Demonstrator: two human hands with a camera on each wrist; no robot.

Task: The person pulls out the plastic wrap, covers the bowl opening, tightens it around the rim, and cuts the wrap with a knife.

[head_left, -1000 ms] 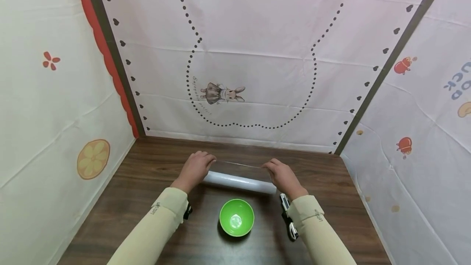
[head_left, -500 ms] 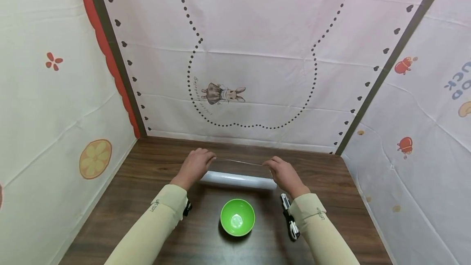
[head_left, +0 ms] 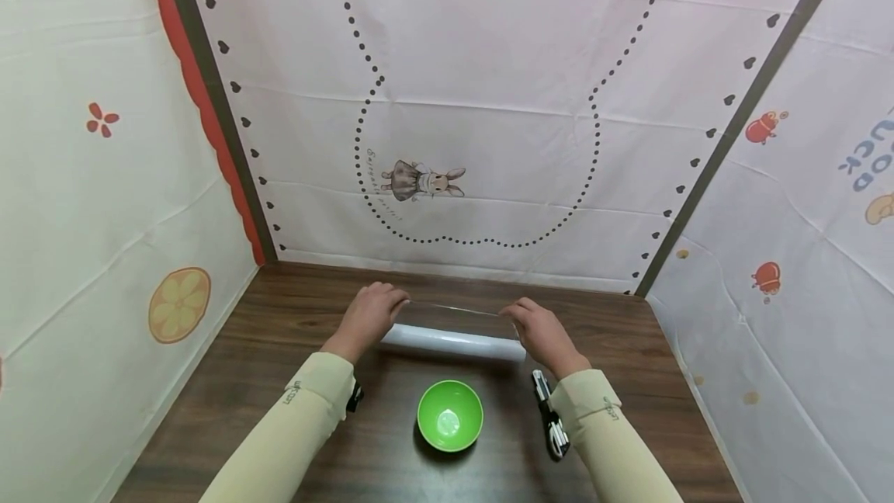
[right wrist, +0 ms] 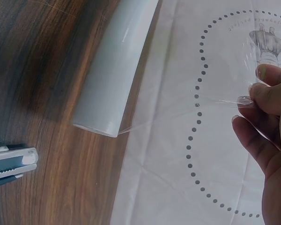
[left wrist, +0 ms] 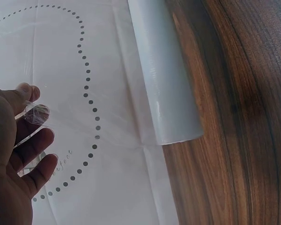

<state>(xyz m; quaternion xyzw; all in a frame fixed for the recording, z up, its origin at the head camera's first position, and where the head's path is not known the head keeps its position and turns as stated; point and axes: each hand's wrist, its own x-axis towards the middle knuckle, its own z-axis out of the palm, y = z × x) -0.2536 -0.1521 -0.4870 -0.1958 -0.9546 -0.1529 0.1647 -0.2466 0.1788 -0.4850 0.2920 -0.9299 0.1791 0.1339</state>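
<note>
A roll of plastic wrap [head_left: 454,343] lies crosswise on the brown table, behind a green bowl [head_left: 450,416]. From it a clear sheet of film rises to both hands, its edge [head_left: 454,309] stretched between them. My left hand [head_left: 370,318] pinches the left corner between thumb and fingertips; in the left wrist view the film bunches at the fingers [left wrist: 37,113]. The right corner is pinched by my right hand [head_left: 543,332], and the right wrist view shows the film taut from the thumb [right wrist: 267,97] to the roll.
A box cutter [head_left: 550,414] with a dark and white body lies on the table right of the bowl, close to the right sleeve [head_left: 594,410]. White printed cloth [head_left: 482,99] walls in the table [head_left: 279,379] at the back and both sides.
Both hands have stayed nearly in place with the film's edge between them, having shifted slightly away from the roll since the first frame. The roll and bowl remain where they were.
</note>
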